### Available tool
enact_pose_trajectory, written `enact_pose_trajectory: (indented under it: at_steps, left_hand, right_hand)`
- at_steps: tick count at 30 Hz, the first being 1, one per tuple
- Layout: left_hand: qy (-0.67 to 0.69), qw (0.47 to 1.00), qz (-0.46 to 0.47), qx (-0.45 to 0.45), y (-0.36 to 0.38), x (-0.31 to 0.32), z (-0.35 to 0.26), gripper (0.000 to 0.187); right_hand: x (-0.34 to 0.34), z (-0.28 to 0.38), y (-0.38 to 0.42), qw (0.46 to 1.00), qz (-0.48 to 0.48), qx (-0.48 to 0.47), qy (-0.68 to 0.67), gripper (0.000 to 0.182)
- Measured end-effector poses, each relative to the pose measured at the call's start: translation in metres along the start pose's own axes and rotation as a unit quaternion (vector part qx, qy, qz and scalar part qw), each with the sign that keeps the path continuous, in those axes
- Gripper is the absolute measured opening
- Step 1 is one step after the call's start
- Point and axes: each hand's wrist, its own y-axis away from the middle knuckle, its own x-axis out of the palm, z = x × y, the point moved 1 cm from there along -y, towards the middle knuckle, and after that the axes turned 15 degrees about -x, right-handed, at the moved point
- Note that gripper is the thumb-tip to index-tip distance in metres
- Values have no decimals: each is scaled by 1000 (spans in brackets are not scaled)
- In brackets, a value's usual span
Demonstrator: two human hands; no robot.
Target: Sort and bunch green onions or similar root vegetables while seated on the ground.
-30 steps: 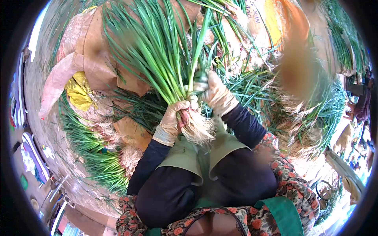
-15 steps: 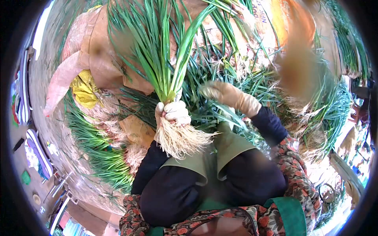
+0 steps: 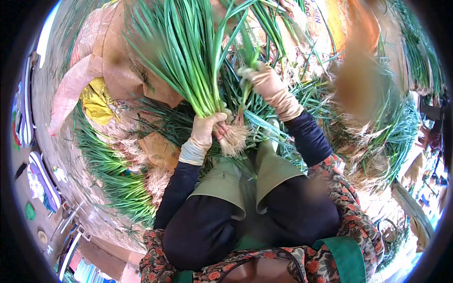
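My left hand, in a pale glove, is closed round the lower stems of a thick bunch of spring onions. Their green leaves fan upward, and reddish bulbs with pale roots stick out to the right of the fist. My gloved right hand grips another, thinner spring onion stalk by its leaves. Its root end hangs down beside the roots of the bunch. Both hands are above my knees and the green boots.
More spring onions lie heaped on the right, and a row of bundles lines the left floor. Brown sacking, a yellow bag and an orange-and-white sack lie beyond. Blurry spots hide part of the upper right.
The bunch in my left hand has tilted, its roots swinging to the right and upward. My right hand, empty-looking before, has moved up and now holds a spring onion stalk beside the bunch.
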Motion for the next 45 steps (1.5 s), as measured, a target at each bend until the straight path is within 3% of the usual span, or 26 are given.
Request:
enact_pose_trajectory:
  at_steps: [1, 3, 5, 7, 9, 11, 12, 14, 15, 17, 19, 20, 21, 22, 24, 25, 27, 29, 31, 33, 37, 39, 40, 41, 43, 45]
  left_hand:
    - [63, 995, 68, -25, -1, -6, -1, 24]
    - [164, 959, 232, -3, -3, -2, -1, 36]
    - [292, 857, 420, -59, 12, 1, -13, 32]
    - [321, 797, 510, 26, 35, 0, -25, 28]
    - [340, 763, 540, 107, 63, -1, -43, 27]
    - [354, 772, 488, 203, 84, 0, -65, 26]
    - [358, 787, 436, 248, 91, 1, -76, 26]
    - [364, 814, 331, 307, 93, 4, -93, 25]
    - [368, 826, 303, 301, 88, 6, -99, 25]
    - [392, 828, 329, 229, 71, 13, -106, 19]
    - [425, 849, 278, 144, 48, 8, -96, 16]
    - [440, 833, 313, 122, 41, 12, -91, 15]
    - [409, 863, 267, 128, 34, 7, -83, 14]
    - [395, 874, 251, 126, 32, 9, -78, 15]
    - [406, 879, 228, 101, 27, 8, -68, 22]
    - [410, 879, 227, 90, 27, 11, -68, 24]
    - [418, 877, 226, 71, 29, 17, -70, 28]
    - [419, 876, 230, 69, 29, 18, -68, 30]
    - [382, 884, 250, 101, 26, 15, -61, 27]
    - [360, 924, 56, 116, 38, 43, -65, 28]
    - [197, 980, 23, 10, 29, 22, -46, 26]
    - [204, 977, 53, -27, 22, 12, -44, 26]
    - [211, 972, 100, 3, 21, 10, -40, 27]
    - [218, 965, 146, -17, 20, 10, -37, 28]
    - [249, 963, 105, -15, 23, 17, -38, 23]
    - [226, 969, 99, -7, 20, 19, -35, 24]
  right_hand:
    - [-11, 11, 1, 992, -35, 28, -121, 18]
    - [-63, -23, -1, 986, -113, -40, -116, 16]
    - [-135, 14, 26, 977, -205, 9, -63, 19]
    - [-178, 69, 60, 936, -279, -143, 159, 27]
    - [-247, 99, 113, 873, -312, -135, 350, 21]
    - [-309, 107, 170, 805, -249, -29, 538, 18]
    - [-334, 103, 197, 753, -150, 39, 640, 18]
    - [-362, 87, 218, 557, 145, 49, 816, 26]
    - [-355, 86, 208, 583, 171, 70, 791, 25]
    - [-302, 93, 138, 784, 56, 71, 614, 24]
    - [-244, 100, 56, 891, -12, 12, 453, 25]
    - [-216, 105, 12, 873, 5, 7, 487, 23]
    - [-216, 76, -26, 825, 53, -253, 502, 25]
    - [-191, 85, -61, 894, 12, -198, 403, 29]
    - [-169, 65, -120, 884, -67, -237, 397, 41]
    - [-175, 20, -160, 922, -25, -163, 349, 33]
    - [-122, 69, -148, 822, 37, -65, 565, 34]
    - [-85, 88, -116, 785, 30, -239, 570, 32]
    - [-79, 67, -98, 802, 64, -246, 541, 30]
    - [-61, 91, -67, 866, 48, -150, 474, 33]
    - [3, 62, 12, 722, 300, -409, 471, 32]
    - [23, 48, 40, 850, 380, -223, 288, 32]
    - [24, 43, 40, 846, 335, -338, 240, 35]
    - [12, 38, 36, 894, 378, -196, 141, 38]
    - [0, 43, 21, 931, 355, 78, -34, 43]
    - [7, 22, 6, 945, 277, 152, -80, 48]
